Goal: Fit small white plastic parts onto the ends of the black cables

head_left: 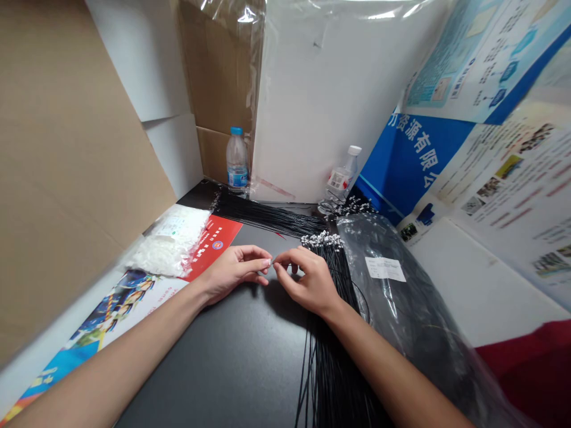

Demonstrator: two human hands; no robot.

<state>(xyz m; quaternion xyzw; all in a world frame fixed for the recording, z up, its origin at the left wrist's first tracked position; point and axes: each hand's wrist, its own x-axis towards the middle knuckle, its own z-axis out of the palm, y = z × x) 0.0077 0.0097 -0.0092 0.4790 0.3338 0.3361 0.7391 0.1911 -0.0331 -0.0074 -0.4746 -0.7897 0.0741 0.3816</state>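
Note:
My left hand (238,267) is closed in a pinch, thumb and forefinger tips together on something too small to make out. Facing it, almost touching at the fingertips, my right hand (307,276) pinches what looks like the end of a thin black wire; most of it is hidden by the fingers. Under and beside my right forearm lies a bundle of black wires (328,368), with small white connectors (322,240) at its far end. Both hands hover just above the dark tabletop (214,362).
At the back lies another bundle of black wires (272,215). A clear bag of small white parts (172,241) rests on a red sheet (223,235) at left. Two bottles, one blue-capped (237,160) and one white-capped (342,175), stand behind. A plastic bag (392,303) lies at right.

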